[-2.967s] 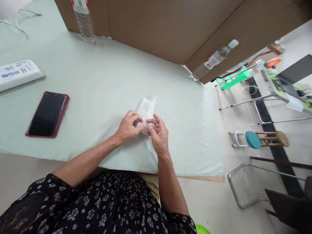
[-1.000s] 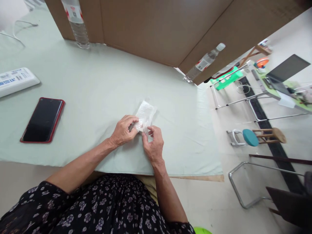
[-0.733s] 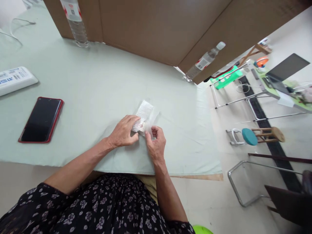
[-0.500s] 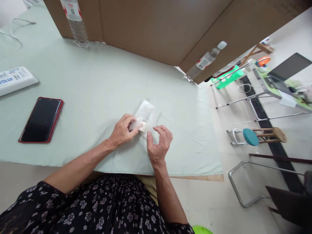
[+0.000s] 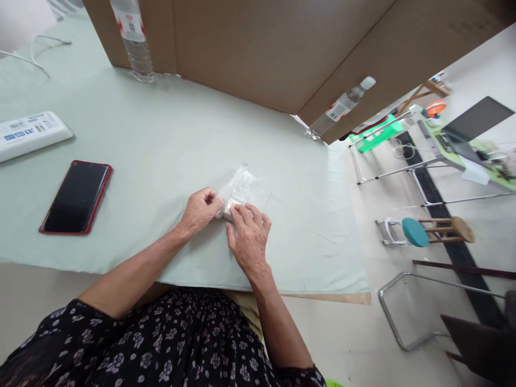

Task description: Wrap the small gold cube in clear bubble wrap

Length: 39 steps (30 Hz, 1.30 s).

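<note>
Pale cloth [image 5: 161, 134]; left hand [image 5: 198, 212] pinches clear wrap [image 5: 244, 183], small block [image 5: 229, 203] under spread fingertips [image 5: 235, 210] of right hand [image 5: 250, 239]. Probably adjusting wrap; next needs steady pinch.

Left fingers [image 5: 216, 205] pinching plastic [image 5: 246, 184], right fingers [image 5: 245, 216] on block [image 5: 230, 205]
</note>
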Available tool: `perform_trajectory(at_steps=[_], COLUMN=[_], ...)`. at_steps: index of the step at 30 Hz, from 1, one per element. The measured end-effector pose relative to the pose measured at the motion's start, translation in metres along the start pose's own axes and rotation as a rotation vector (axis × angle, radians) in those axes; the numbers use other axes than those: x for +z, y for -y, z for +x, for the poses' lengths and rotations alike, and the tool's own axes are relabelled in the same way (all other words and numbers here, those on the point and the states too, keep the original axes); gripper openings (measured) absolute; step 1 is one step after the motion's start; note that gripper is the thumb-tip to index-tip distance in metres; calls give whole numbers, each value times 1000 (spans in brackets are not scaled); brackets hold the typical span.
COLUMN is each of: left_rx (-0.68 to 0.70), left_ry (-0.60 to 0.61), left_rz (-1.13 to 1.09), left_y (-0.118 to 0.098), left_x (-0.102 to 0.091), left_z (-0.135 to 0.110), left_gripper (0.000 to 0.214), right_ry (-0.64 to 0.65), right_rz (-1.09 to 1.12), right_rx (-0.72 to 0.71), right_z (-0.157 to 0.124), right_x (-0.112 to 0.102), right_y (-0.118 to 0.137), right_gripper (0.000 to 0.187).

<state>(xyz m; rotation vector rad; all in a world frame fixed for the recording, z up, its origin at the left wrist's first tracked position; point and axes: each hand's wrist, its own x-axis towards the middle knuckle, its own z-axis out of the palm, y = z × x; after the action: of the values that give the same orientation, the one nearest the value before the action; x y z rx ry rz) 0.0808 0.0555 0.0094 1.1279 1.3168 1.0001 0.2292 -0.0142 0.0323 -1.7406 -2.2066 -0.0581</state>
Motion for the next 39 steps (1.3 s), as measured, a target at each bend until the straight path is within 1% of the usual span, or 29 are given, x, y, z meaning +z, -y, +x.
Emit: perform_trajectory(at_steps=[3, 5, 7, 9, 11, 13, 16, 18, 20, 21, 23, 25, 26, 27, 28, 29, 31, 32, 33, 35, 37, 39], left_rx=[8, 55, 147, 268, 377, 454, 556, 622, 695, 736, 818, 871, 887, 898, 908, 916, 927, 931, 935, 941, 942, 944], left_ry=[8, 3, 7, 21, 45, 89, 192, 237, 233, 216, 172, 130, 113, 103, 97, 97, 105, 107, 109, 116, 129, 136], left_rz=[-19, -19, 14, 85, 166, 218, 237, 266, 335, 383, 495, 600, 638, 662, 671, 670, 650, 639, 631, 628, 631, 631], left_y=[0, 0, 0, 0, 0, 1, 3, 6, 9, 10, 12, 14, 14, 14, 15, 15, 16, 17, 17, 18, 18, 18], left_x=[1, 3, 5, 8, 8, 6, -1, -5, -6, -5, -2, 1, 3, 3, 4, 4, 4, 4, 4, 5, 6, 8], left_z=[-1, -1, -2, -4, -5, -7, -7, -6, -6, -6, -7, -8, -9, -9, -10, -10, -10, -10, -10, -10, -12, -15], left_gripper=[20, 19, 17, 13, 11, 11, 29, 39, 40, 38, 29, 21, 19, 18, 17, 17, 19, 20, 20, 20, 19, 17], right_ry=[19, 20, 12, -1, -10, -9, -2, 12, 24, 10, -90, -264, -340, -381, -383, -351, -232, -175, -136, -116, -157, -210], right_rz=[11, 40, 68, 86, 96, 108, 122, 127, 140, 154, 197, 249, 279, 315, 361, 418, 551, 611, 657, 712, 740, 761], right_rx=[-18, -45, -73, -89, -89, -80, -71, -74, -90, -100, -98, -24, 47, 137, 239, 343, 516, 569, 600, 621, 635, 652], right_z=[5, 8, 11, 12, 11, 9, 9, 10, 11, 10, 6, -3, -10, -17, -24, -31, -43, -47, -49, -47, -38, -27], right_x=[-1, -1, -1, -1, -2, -1, -1, -1, -3, -5, -11, -18, -21, -23, -23, -22, -14, -8, -1, 12, 22, 25], right_y=[-7, -11, -14, -15, -15, -15, -17, -19, -20, -21, -24, -29, -32, -36, -40, -43, -48, -49, -50, -48, -47, -45], right_gripper=[28, 25, 25, 26, 27, 28, 31, 34, 34, 32, 26, 20, 20, 23, 28, 35, 49, 56, 60, 64, 61, 55])
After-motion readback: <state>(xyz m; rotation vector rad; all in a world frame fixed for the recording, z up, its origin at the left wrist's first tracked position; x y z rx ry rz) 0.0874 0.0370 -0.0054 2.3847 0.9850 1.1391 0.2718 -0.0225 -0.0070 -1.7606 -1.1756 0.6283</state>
